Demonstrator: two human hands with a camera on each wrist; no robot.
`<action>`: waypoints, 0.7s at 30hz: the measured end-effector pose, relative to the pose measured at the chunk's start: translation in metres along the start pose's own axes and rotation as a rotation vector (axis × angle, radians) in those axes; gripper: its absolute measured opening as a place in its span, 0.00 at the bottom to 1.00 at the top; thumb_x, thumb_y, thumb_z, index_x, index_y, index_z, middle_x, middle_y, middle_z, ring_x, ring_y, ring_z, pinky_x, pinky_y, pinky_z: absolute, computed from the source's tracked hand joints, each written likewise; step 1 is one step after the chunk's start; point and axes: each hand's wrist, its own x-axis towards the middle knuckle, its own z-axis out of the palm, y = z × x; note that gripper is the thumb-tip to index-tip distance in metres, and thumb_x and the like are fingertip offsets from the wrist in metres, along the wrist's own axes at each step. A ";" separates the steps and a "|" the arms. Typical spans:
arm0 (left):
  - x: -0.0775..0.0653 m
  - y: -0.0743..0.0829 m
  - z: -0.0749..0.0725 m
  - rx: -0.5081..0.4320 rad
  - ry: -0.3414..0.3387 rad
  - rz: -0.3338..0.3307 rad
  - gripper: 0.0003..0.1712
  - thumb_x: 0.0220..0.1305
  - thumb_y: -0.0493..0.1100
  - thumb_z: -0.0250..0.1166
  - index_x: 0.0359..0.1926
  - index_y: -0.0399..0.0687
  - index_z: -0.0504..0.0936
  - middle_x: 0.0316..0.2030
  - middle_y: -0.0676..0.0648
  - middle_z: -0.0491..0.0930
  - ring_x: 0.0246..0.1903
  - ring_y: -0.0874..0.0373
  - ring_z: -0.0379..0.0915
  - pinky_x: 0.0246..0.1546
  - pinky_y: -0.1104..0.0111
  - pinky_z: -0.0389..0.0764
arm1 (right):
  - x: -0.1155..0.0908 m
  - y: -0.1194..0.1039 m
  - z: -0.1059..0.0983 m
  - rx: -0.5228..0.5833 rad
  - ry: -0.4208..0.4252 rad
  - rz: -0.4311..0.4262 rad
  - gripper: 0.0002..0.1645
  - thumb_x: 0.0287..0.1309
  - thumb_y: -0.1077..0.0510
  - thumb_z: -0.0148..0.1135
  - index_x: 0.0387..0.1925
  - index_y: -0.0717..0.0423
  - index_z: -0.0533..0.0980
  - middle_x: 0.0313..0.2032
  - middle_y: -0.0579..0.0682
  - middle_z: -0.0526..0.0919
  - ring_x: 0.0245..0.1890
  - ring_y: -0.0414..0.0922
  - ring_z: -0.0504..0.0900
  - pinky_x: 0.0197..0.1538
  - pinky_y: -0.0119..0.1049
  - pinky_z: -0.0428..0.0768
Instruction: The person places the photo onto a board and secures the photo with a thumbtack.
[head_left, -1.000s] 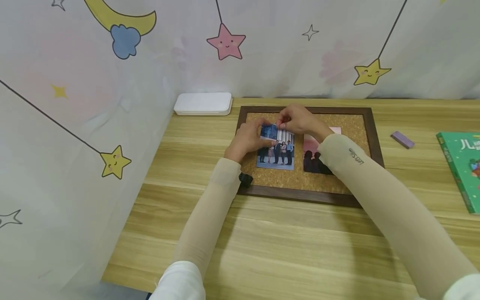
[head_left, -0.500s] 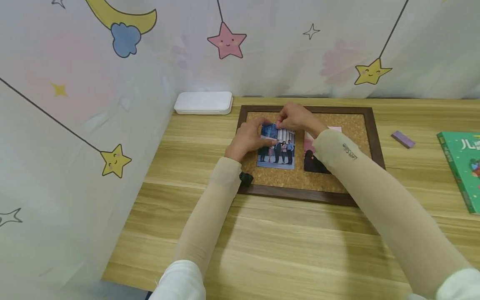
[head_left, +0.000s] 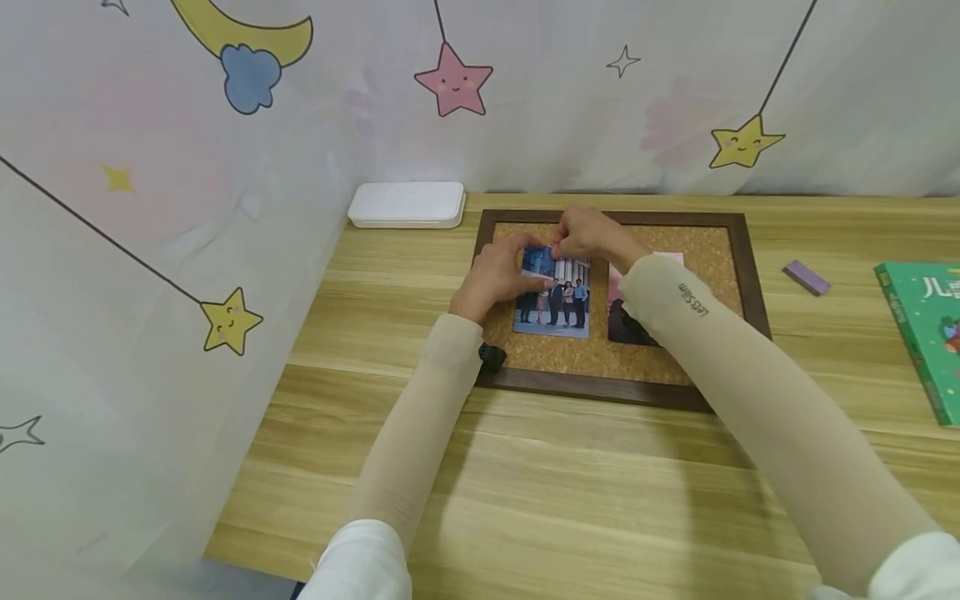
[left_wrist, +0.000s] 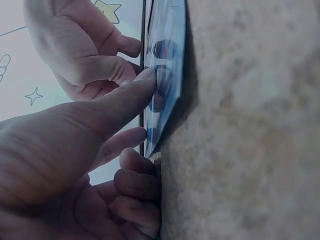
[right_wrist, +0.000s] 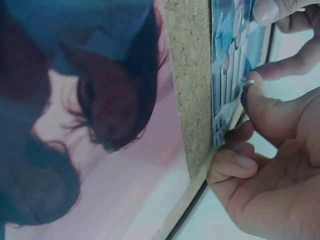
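Note:
A photo of a group of people [head_left: 558, 315] lies on a cork board [head_left: 577, 361] with a dark wooden frame. My left hand [head_left: 491, 279] rests at its left side, thumb on the picture and other fingers around the upper left corner. At the photo's top edge my right hand [head_left: 592, 233] pinches a small push pin [right_wrist: 246, 95], mostly hidden by thumb and fingertips. In the left wrist view the photo [left_wrist: 167, 75] has an edge lifted off the cork. To the right lies a pink photo with dark silhouettes [head_left: 628, 327], partly covered by my right forearm.
A white case [head_left: 407, 205] stands behind the board on the left. Right of the board are a purple eraser-like block [head_left: 806, 277] and a green book [head_left: 926, 333]. A curtain with stars [head_left: 525, 125] hangs along the table's back and left sides.
My right forearm and wrist have shifted slightly left and cover more of the pink photo. Both hands stay at the same places on the group photo.

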 end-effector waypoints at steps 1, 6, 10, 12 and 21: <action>0.000 0.000 0.000 0.001 -0.002 0.002 0.41 0.65 0.57 0.78 0.75 0.56 0.74 0.72 0.45 0.78 0.71 0.44 0.73 0.75 0.46 0.72 | 0.000 0.000 0.000 -0.003 0.000 0.003 0.13 0.72 0.57 0.65 0.43 0.64 0.88 0.37 0.54 0.88 0.35 0.47 0.80 0.43 0.38 0.78; 0.000 -0.001 0.000 0.002 -0.003 0.000 0.41 0.66 0.57 0.78 0.75 0.56 0.74 0.73 0.45 0.77 0.73 0.42 0.71 0.76 0.45 0.70 | 0.001 -0.002 0.001 0.022 0.009 0.017 0.14 0.73 0.56 0.63 0.43 0.63 0.87 0.36 0.53 0.86 0.35 0.47 0.80 0.42 0.38 0.77; 0.000 -0.001 -0.001 -0.006 -0.001 -0.005 0.40 0.65 0.57 0.78 0.75 0.56 0.74 0.72 0.45 0.78 0.71 0.44 0.72 0.76 0.46 0.71 | 0.002 -0.001 0.001 0.032 0.015 0.005 0.14 0.74 0.57 0.60 0.41 0.62 0.87 0.34 0.51 0.83 0.34 0.46 0.79 0.40 0.36 0.76; 0.000 -0.001 0.000 -0.008 -0.001 -0.003 0.40 0.65 0.57 0.78 0.74 0.56 0.74 0.71 0.45 0.79 0.69 0.45 0.73 0.75 0.46 0.72 | 0.002 0.000 0.001 0.023 0.017 -0.006 0.13 0.73 0.58 0.59 0.39 0.62 0.86 0.31 0.48 0.82 0.32 0.45 0.77 0.39 0.36 0.74; 0.002 -0.002 0.001 -0.012 0.000 -0.001 0.40 0.65 0.56 0.78 0.74 0.56 0.75 0.71 0.45 0.79 0.69 0.46 0.74 0.75 0.47 0.72 | 0.005 0.002 0.000 0.015 -0.005 -0.044 0.20 0.70 0.60 0.57 0.18 0.51 0.73 0.17 0.41 0.68 0.21 0.40 0.67 0.31 0.34 0.68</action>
